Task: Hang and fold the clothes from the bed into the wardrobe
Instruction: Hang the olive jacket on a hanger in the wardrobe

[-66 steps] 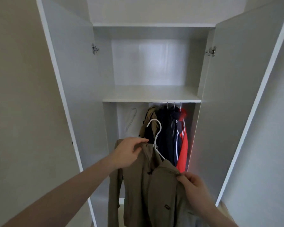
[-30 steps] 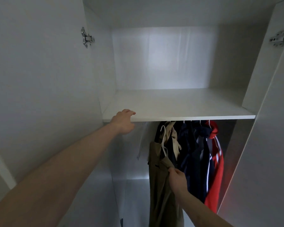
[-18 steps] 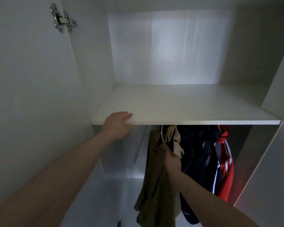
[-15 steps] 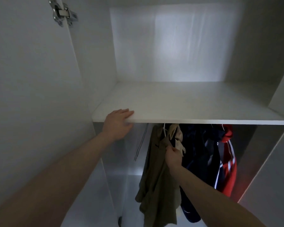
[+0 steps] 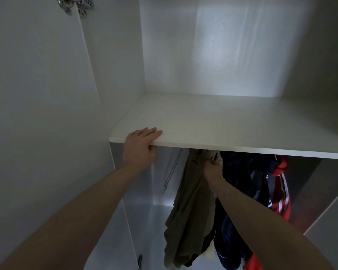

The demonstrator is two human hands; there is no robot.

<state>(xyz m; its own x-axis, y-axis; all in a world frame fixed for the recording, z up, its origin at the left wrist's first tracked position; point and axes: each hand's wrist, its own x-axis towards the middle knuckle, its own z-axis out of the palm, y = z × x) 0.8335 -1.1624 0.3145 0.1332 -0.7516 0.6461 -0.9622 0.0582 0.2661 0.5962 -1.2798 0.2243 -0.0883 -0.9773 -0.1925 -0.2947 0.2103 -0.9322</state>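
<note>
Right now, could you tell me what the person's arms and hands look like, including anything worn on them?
Both forearms are bare: no sleeves, gloves, watch or bracelet show. The left hand and right hand show no rings, though the dim light hides fine detail.

You see a metal hinge point(image 5: 75, 4) at the top left, fixed where the open door point(image 5: 37, 94) meets the side panel, half cut off by the frame edge.
</note>
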